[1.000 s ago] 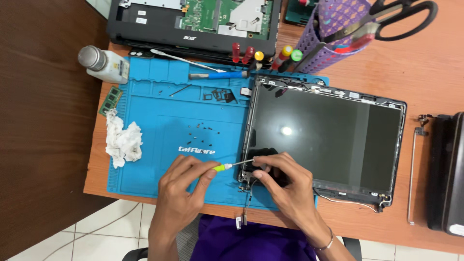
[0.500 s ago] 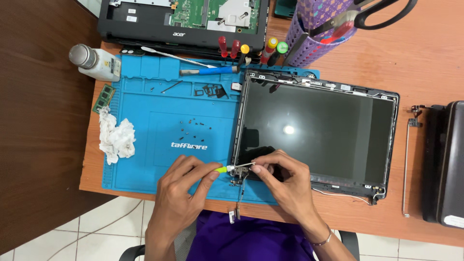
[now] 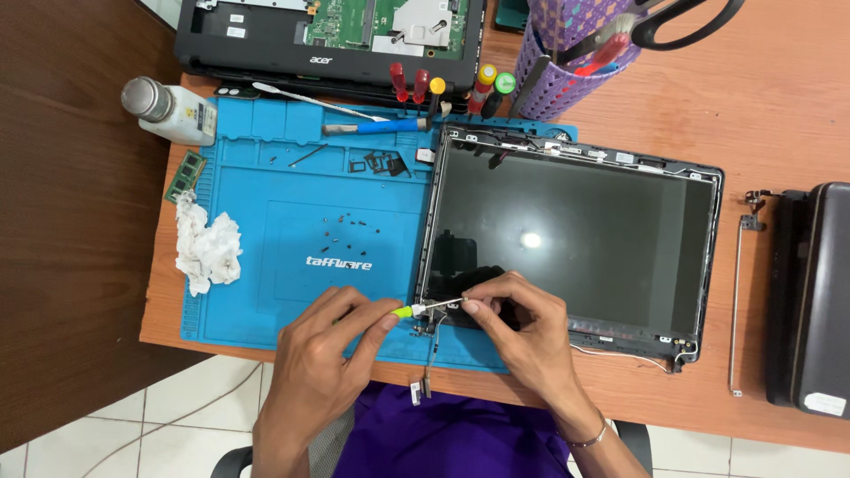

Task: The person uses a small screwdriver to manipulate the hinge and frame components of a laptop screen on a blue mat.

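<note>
Left hand (image 3: 323,350) pinches a thin green-handled screwdriver (image 3: 416,309); right hand (image 3: 522,332) pinches its metal shaft at the glossy screen's (image 3: 575,239) corner.

Screen: a bare laptop display panel (image 3: 571,243), dark and glossy with a small bright reflection near its middle, lies flat in its open lid frame to the right of the blue mat.
Bottle label: a white bottle (image 3: 168,109) lying at the mat's top left corner carries a pale label.
Sticker: a small white label (image 3: 825,404) sits on the dark case at the far right edge.
</note>
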